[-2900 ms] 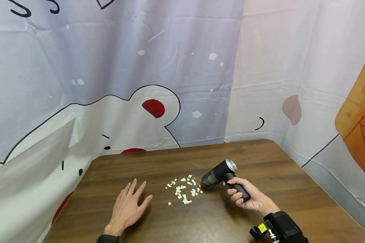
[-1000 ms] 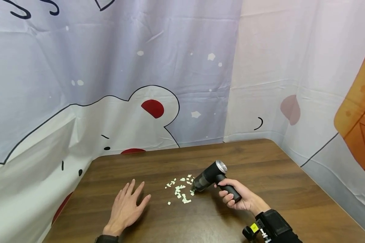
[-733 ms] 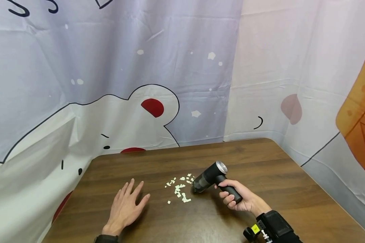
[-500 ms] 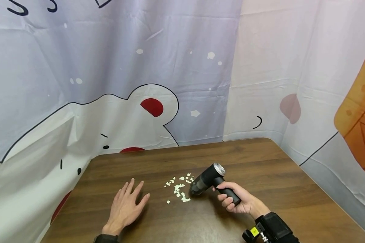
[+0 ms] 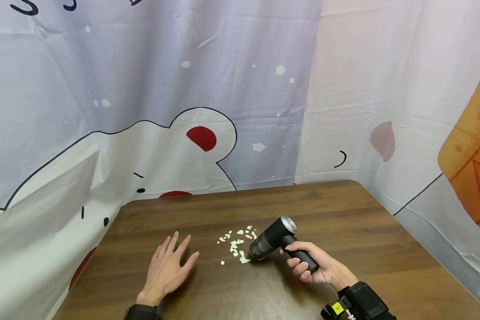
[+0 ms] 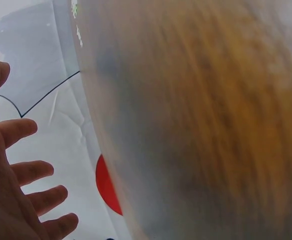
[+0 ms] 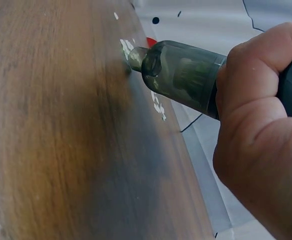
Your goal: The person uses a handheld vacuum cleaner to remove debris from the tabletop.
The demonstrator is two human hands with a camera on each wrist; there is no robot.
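Note:
My right hand (image 5: 314,262) grips the handle of a black handheld vacuum cleaner (image 5: 273,238) with a silver end cap. Its clear, smoky nozzle end (image 7: 178,75) points down and left, the tip right at the edge of a scatter of small pale paper scraps (image 5: 234,243). In the right wrist view, scraps show on both sides of the nozzle, and something pale greenish shows inside the clear chamber. My left hand (image 5: 168,269) is spread with straight fingers over the table, left of the scraps, holding nothing. The left wrist view shows its fingers (image 6: 33,172) apart.
The brown wooden table (image 5: 176,218) fills the lower part of the head view. A printed cloth curtain (image 5: 264,89) hangs behind it and along both sides. One lone scrap (image 5: 222,262) lies nearest the front.
The vacuum cleaner in my right hand has moved left and toward me along the scraps' right side. Scraps there are gone from the table. My left hand stays nearly still.

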